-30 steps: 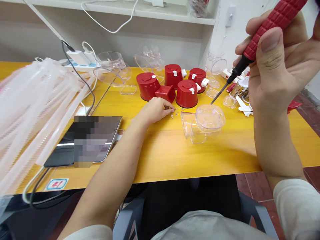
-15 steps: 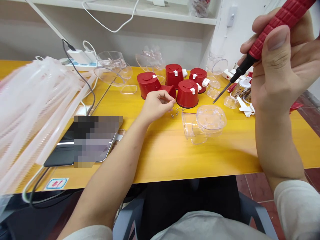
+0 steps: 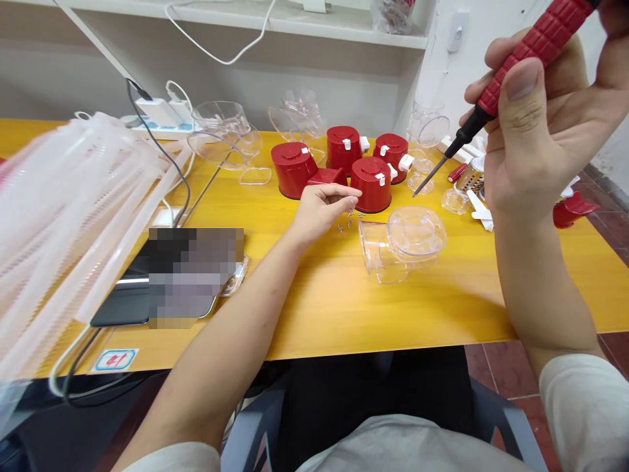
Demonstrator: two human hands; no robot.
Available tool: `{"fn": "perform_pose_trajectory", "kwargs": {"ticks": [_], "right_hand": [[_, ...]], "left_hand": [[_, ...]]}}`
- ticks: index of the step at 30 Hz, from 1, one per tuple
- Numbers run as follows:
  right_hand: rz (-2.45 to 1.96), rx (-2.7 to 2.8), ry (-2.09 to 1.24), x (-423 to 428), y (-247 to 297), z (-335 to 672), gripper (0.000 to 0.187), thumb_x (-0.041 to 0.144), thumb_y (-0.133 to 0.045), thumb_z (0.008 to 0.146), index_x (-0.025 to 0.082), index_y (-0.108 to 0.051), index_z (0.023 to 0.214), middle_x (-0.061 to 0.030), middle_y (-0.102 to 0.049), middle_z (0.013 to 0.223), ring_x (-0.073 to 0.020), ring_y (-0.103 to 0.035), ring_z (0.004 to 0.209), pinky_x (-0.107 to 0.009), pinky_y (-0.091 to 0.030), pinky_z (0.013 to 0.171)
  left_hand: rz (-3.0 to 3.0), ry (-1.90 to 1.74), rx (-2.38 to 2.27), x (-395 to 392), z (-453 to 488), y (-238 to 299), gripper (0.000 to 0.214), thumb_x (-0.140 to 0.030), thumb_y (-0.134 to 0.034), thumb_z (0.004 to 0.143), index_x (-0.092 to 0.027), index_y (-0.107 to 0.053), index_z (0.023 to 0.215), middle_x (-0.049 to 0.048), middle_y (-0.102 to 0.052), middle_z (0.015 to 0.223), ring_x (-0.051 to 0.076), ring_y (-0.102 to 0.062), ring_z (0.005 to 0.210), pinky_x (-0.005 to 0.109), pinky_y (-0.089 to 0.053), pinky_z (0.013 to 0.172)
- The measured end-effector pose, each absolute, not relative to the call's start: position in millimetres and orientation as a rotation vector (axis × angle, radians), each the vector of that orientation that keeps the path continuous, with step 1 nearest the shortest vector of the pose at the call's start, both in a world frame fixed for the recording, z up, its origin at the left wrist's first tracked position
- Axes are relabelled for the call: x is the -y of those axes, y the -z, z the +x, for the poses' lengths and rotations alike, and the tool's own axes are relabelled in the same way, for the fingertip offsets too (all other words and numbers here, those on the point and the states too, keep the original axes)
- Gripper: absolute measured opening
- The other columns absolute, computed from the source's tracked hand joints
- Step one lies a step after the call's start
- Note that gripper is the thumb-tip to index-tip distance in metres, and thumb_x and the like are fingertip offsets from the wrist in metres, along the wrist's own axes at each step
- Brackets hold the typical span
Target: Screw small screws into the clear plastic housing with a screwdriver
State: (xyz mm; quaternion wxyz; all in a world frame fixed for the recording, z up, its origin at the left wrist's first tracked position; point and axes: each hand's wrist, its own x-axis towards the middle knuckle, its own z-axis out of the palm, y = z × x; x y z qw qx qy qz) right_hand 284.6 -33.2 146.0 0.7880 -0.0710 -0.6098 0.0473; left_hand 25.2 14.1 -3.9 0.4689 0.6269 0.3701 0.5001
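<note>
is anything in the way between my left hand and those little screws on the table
Nothing visible. The left hand is right beside the screws, with only bare tabletop between them. The red cup stands just behind the screws and the clear housing lies to their right, both off the path.

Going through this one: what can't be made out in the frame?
All in the head view:
- Whether the left hand pinches anything: too small, and its fingertips cover the spot.
- Top end of the screwdriver: cut off by the upper edge; the right hand wraps its middle.
- Screen of the tablet: pixelated.
- The white strips at left: blurred.
- Number of screws: too small to count.
</note>
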Motion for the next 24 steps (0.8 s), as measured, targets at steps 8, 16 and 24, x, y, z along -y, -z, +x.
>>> {"fn": "perform_pose_trajectory", "kwargs": {"ticks": [8, 16, 24], "right_hand": [[-0.178, 1.347, -0.057, 32, -141, 285, 0.042, 0.061, -0.095, 0.096, 0.05, -0.083, 0.135, 0.009, -0.073, 0.148, -0.0093, -0.079, 0.101, -0.027, -0.077, 0.074], [-0.214, 1.382, -0.04, 23, -135, 290, 0.045, 0.063, -0.09, 0.1, 0.05, -0.079, 0.142, 0.0084, -0.069, 0.152, -0.0055, -0.079, 0.106, -0.022, -0.076, 0.079], [-0.337, 1.388, -0.071, 16, -123, 293, 0.051, 0.07, -0.089, 0.098, 0.048, -0.075, 0.142, 0.0036, -0.07, 0.151, -0.0112, -0.08, 0.11, -0.029, -0.08, 0.086]], "left_hand": [[1.524, -1.229, -0.922, -13, 32, 8, 0.033, -0.042, -0.105, 0.071, -0.02, -0.096, 0.094, 0.0105, -0.093, 0.098, 0.025, -0.083, 0.091, 0.039, -0.07, 0.09], [1.515, -1.18, -0.972, -8, 34, 5, 0.036, -0.047, -0.107, 0.068, -0.018, -0.094, 0.086, 0.0103, -0.089, 0.083, 0.021, -0.074, 0.071, 0.037, -0.064, 0.071], [1.498, -1.175, -0.938, -3, 37, 4, 0.037, -0.046, -0.108, 0.071, -0.018, -0.089, 0.085, 0.0124, -0.091, 0.09, 0.026, -0.084, 0.084, 0.042, -0.073, 0.086]]}}
